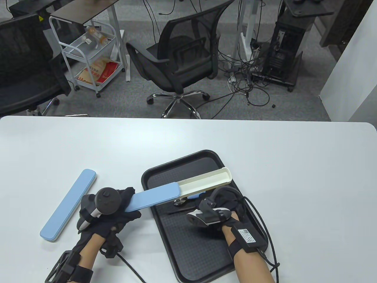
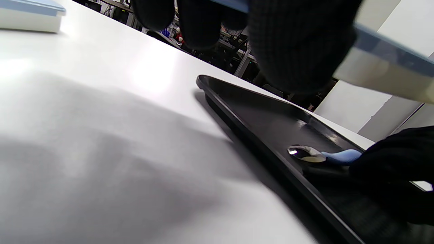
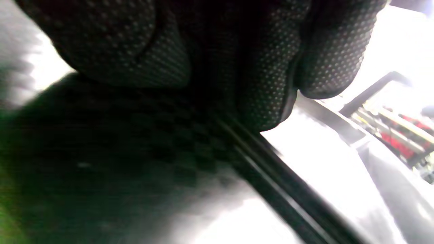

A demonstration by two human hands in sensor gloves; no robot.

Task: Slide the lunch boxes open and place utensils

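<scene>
My left hand (image 1: 117,206) grips the blue-lidded end of a utensil box and holds it tilted above the black tray (image 1: 188,253). Its blue lid (image 1: 156,196) is slid back, and the white inner drawer (image 1: 206,179) stands out empty. In the left wrist view my fingers (image 2: 298,44) wrap the box. A spoon (image 1: 184,201) with a blue handle lies on the tray under the box and also shows in the left wrist view (image 2: 307,154). My right hand (image 1: 218,212) rests on the tray, fingers (image 3: 268,84) curled onto the black chopsticks (image 1: 179,210).
A second, closed blue box (image 1: 69,205) lies on the white table left of my left hand; it also shows in the left wrist view (image 2: 30,17). An office chair (image 1: 182,59) stands beyond the table's far edge.
</scene>
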